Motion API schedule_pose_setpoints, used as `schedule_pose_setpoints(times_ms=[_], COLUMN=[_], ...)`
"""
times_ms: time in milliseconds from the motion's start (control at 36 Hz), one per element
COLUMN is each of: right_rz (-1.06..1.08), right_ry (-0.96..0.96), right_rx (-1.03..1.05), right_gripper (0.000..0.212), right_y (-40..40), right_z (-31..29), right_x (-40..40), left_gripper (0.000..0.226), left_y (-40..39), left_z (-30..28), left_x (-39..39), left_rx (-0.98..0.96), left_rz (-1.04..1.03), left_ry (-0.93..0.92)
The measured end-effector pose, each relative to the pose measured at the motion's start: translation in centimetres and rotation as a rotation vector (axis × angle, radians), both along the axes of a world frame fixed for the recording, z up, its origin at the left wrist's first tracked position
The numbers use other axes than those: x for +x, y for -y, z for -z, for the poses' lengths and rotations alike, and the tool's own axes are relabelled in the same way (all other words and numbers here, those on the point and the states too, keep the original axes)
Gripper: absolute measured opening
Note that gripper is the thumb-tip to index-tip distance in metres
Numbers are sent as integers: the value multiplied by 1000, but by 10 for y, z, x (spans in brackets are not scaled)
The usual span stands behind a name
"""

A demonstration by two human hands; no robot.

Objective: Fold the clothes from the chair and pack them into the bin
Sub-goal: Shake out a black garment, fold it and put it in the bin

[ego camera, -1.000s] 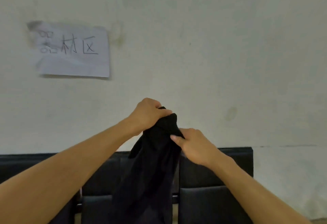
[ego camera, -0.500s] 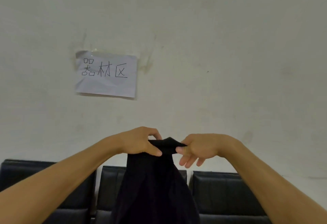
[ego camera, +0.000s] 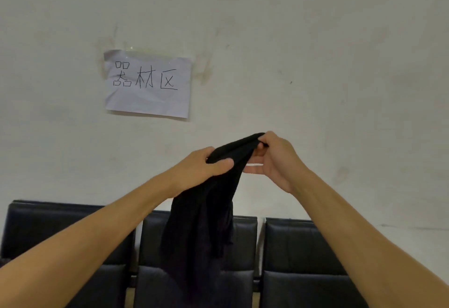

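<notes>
Pale wall (ego camera: 315, 40) with paper sign (ego camera: 148, 84) upper left, black chairs (ego camera: 298, 254) along bottom, left hand (ego camera: 206, 169) and right hand (ego camera: 277, 159) both gripping hanging black garment (ego camera: 201, 230) at center.

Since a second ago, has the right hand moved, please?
Yes: the right hand has risen, from level with the chair backs to well above them, nearer the paper sign.

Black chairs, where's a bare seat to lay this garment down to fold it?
The right chair shows bare black cushion right of the hanging black garment. The left chair shows bare back above the left forearm. The middle chair is mostly hidden by the garment, held by left hand and right hand.
</notes>
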State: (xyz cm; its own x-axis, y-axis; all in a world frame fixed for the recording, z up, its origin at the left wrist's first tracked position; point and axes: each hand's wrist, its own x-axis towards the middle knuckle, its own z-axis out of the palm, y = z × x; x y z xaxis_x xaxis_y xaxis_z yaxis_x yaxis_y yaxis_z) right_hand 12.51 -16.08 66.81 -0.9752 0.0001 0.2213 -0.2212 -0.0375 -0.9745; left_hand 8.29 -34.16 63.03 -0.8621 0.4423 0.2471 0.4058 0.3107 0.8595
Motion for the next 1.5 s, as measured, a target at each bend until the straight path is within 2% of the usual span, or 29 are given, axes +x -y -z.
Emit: schedule_pose_setpoints(times_ms=[56,83,111,167,222,333,417,500,611,667,722,778,861,972,1028,1139,1194,1250,1278,1306,1361,1389,1444,1500], right_rz=[85,111,119,115,115,189,247,201,-97,-177,-206,-238,-209,-42,18,42,5,-18,-29,-38,-55,-61,-63,-51], right_ry=[-21,-26,-21,-17,-38,-104,-149,-127,77,207,275,273,235,170,141,135,157,188,202,214,226,224,226,231], right_rx=[38,38,8,-83,-175,-251,-252,-2,661,792,805,778,610,374,301,223,231,224,201,172,93,40,-75,-180], right_gripper=[34,32,30,29,30,31,31,26,53,70,70,52,30,23,17,21,25,28,28,28,26,25,21,19], right_y=[6,8,10,10,8,-3,-11,-13,-7,-3,-3,-8,-16,-34,-46,-69,-75,-77,-77,-76,-72,-68,-58,-45], right_z=[-2,-3,-3,-3,-4,-10,-15,-10,15,29,39,46,52,43,36,24,20,18,18,18,17,16,14,11], right_x=[-2,-2,-2,-2,-1,1,2,2,5,4,3,2,0,1,3,7,9,11,11,11,10,9,6,2], left_gripper=[55,56,45,13,6,9,16,21,28,41,39,31,36,29,35,37,40,54,55,46,25,23,32,48], left_y=[-3,-4,-5,-3,0,9,15,12,1,1,1,3,13,36,48,67,75,78,77,74,64,57,40,18], left_z=[5,9,12,12,11,15,18,14,-4,-14,-21,-25,-27,-27,-24,-15,-10,-7,-6,-4,1,6,15,25], left_x=[-2,-6,-9,-14,-18,-24,-22,-15,-8,-7,-5,-5,-10,-18,-24,-32,-35,-39,-41,-43,-47,-50,-47,-33], left_rx=[-326,-467,-541,-491,-382,-389,-245,24,319,398,457,526,580,528,498,405,343,268,224,183,56,-49,-254,-336], left_rz=[-23,-64,-116,-213,-258,-260,-166,33,148,160,161,160,171,129,75,-36,-52,-44,-54,-88,-197,-241,-276,-267], left_ry=[-126,-194,-257,-282,-216,-76,104,318,472,513,517,516,497,473,480,491,499,496,490,463,340,264,118,-3])
